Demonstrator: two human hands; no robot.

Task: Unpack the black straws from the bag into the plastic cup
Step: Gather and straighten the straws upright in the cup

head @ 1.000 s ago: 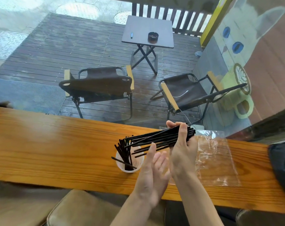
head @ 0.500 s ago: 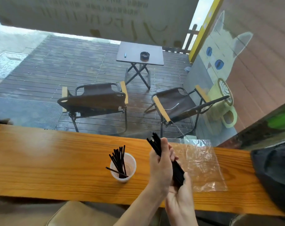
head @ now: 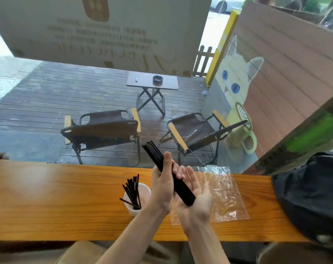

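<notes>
While the left hand (head: 162, 184) wraps its fingers and thumb around the middle of a bundle of black straws (head: 167, 171), the right hand (head: 197, 195) lies flat and palm-up beneath the bundle's lower end, fingers spread and not closed on anything. From the head camera, the bundle tilts steeply, its upper end leaning up and to the left above the counter's far edge, its lower end resting against the right palm. Just left of the left wrist stands the plastic cup (head: 145, 191) on the wooden counter (head: 57, 197), with more black straws (head: 132, 191) upright inside it and one lying slanted across its rim. The clear bag (head: 224, 193) lies flat and crinkled on the counter, partly behind the right hand, with no straws visible in it. A dark bag (head: 310, 195) sits on the counter's right end. Beyond the glass, two folding chairs (head: 104, 128) and a small table (head: 152, 83) stand on a wet deck, beside a wall painted with a cat (head: 236, 80).
</notes>
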